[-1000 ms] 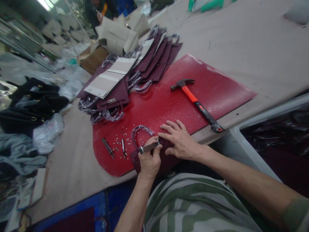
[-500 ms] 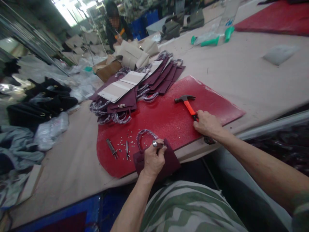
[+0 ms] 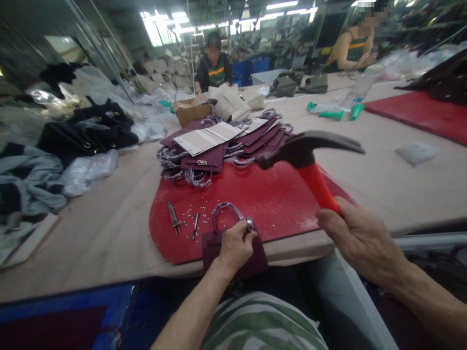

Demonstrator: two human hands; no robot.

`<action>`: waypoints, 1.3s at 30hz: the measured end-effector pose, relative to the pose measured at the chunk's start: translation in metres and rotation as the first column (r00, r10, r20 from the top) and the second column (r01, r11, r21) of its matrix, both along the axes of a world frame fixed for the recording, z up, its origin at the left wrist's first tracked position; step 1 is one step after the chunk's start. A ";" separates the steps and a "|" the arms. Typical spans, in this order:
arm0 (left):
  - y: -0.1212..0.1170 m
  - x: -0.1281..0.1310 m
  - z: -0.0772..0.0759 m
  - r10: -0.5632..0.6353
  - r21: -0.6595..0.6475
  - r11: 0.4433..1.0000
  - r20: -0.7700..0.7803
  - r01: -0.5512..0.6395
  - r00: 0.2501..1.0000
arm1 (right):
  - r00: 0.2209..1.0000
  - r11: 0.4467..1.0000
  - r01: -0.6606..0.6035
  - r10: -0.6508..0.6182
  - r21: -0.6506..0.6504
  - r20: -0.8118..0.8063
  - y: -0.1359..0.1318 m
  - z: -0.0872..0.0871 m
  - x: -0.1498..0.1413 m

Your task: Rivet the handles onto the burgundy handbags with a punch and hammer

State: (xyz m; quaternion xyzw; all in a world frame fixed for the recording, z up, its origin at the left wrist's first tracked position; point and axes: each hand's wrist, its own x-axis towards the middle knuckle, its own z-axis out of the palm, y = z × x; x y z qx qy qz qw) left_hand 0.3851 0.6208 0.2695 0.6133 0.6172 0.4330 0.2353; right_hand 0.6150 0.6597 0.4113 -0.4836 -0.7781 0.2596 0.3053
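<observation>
My right hand (image 3: 359, 238) is closed round the orange handle of a claw hammer (image 3: 308, 155), raised high above the red mat (image 3: 277, 199). My left hand (image 3: 235, 245) is closed on a metal punch (image 3: 249, 224), held upright on a maroon bag piece (image 3: 251, 257) at the mat's near edge. The piece's plastic-wrapped handle loop (image 3: 224, 214) lies just beyond my left hand. Small rivets (image 3: 189, 214) and two metal tools (image 3: 174, 218) lie on the mat to the left.
A stack of maroon bag pieces with white cards (image 3: 215, 146) sits at the mat's far end. Black bags (image 3: 87, 131) and grey cloth (image 3: 25, 180) lie left. Two other people (image 3: 215, 68) work at far tables. Green objects (image 3: 332, 114) and another red mat (image 3: 423, 112) lie right.
My right hand left the bag piece, took the hammer by its handle and lifted it high. My left hand turned the punch upright. The view tilted up.
</observation>
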 end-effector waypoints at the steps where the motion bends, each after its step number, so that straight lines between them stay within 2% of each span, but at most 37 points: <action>1: 0.000 0.000 -0.001 0.004 0.003 1.000 -0.002 -0.004 1.000 | 0.991 0.995 -0.067 0.057 0.077 0.124 -0.006 0.003 0.004; 3: 0.000 0.000 -0.002 0.011 0.012 1.000 -0.006 -0.011 1.000 | 0.935 0.980 -0.179 0.140 0.090 0.327 -0.013 0.007 0.009; 5: 0.000 0.000 -0.003 0.013 0.028 1.000 -0.012 -0.012 1.000 | 0.902 0.976 -0.205 0.158 0.077 0.402 -0.016 0.013 0.010; 6: 0.000 0.000 -0.003 0.011 0.038 0.999 -0.014 -0.010 1.000 | 0.915 0.979 -0.180 0.130 0.099 0.382 -0.018 0.017 0.010; 9: 0.000 -0.001 -0.003 0.001 0.060 0.998 -0.017 0.000 1.000 | 0.979 0.966 -0.002 -0.051 0.257 0.200 -0.026 0.025 0.009; 10: 0.000 -0.001 -0.003 0.000 0.057 0.998 -0.019 0.002 1.000 | 0.981 0.957 0.026 -0.080 0.288 0.176 -0.029 0.023 0.009; 11: 0.000 -0.001 -0.003 0.004 0.049 0.999 -0.020 -0.003 1.000 | 0.976 0.963 -0.020 -0.039 0.270 0.213 -0.031 0.019 0.010; 14: 0.000 -0.001 -0.005 0.011 0.039 0.999 -0.007 -0.011 1.000 | 0.913 0.985 -0.160 0.125 0.058 0.389 -0.030 0.003 0.017; 16: 0.000 -0.001 -0.006 0.004 0.054 0.999 -0.003 -0.004 1.000 | 0.915 0.993 -0.115 0.114 -0.020 0.387 -0.022 -0.007 0.023; 19: 0.000 -0.001 -0.005 -0.003 0.075 0.997 -0.018 0.004 1.000 | 0.960 0.988 -0.043 0.081 -0.146 0.267 0.001 -0.021 0.025; 22: 0.000 -0.001 -0.004 0.003 0.078 0.997 -0.021 -0.002 1.000 | 0.971 0.927 0.020 0.072 -0.376 0.230 0.032 -0.044 0.017; 23: 0.000 -0.001 -0.004 0.004 0.076 0.997 -0.019 -0.003 1.000 | 0.959 0.928 0.051 0.057 -0.368 0.277 0.041 -0.053 0.012; 24: 0.000 -0.001 -0.003 0.005 0.073 0.997 -0.016 -0.004 1.000 | 0.943 0.956 0.073 0.026 -0.283 0.333 0.049 -0.061 0.006; 26: -0.001 -0.002 -0.002 0.004 0.064 0.998 -0.011 -0.003 1.000 | 0.918 0.999 0.047 -0.052 0.021 0.394 0.057 -0.077 -0.008; 27: -0.001 -0.002 -0.002 0.004 0.061 0.998 -0.011 -0.003 1.000 | 0.924 0.987 -0.006 -0.056 0.161 0.379 0.058 -0.084 -0.016; 28: -0.001 -0.003 -0.001 0.003 0.062 0.998 -0.012 -0.003 1.000 | 0.936 0.967 -0.083 -0.007 0.242 0.352 0.056 -0.091 -0.024; 29: -0.001 -0.003 0.000 0.003 0.064 0.998 -0.013 -0.002 1.000 | 0.940 0.948 -0.179 0.086 0.262 0.330 0.053 -0.098 -0.033; 31: -0.002 -0.002 0.001 0.000 0.073 0.997 -0.011 0.001 1.000 | 0.896 0.904 -0.386 0.319 0.186 0.309 0.043 -0.112 -0.050; 33: -0.001 0.000 0.001 -0.011 0.077 0.997 0.010 0.010 1.000 | 0.844 0.865 -0.489 0.437 0.110 0.310 0.033 -0.127 -0.064; 36: 0.000 -0.002 -0.002 -0.002 0.037 0.999 0.132 -0.003 0.991 | 0.861 0.893 -0.438 0.382 0.106 0.337 0.023 -0.142 -0.077; 37: 0.001 -0.006 -0.002 0.031 0.012 0.999 0.220 -0.034 0.975 | 0.865 0.901 -0.419 0.361 0.108 0.348 0.021 -0.145 -0.079; 39: 0.003 -0.022 0.003 0.160 -0.038 0.987 0.413 -0.159 0.897 | 0.860 0.907 -0.411 0.352 0.092 0.370 0.021 -0.146 -0.081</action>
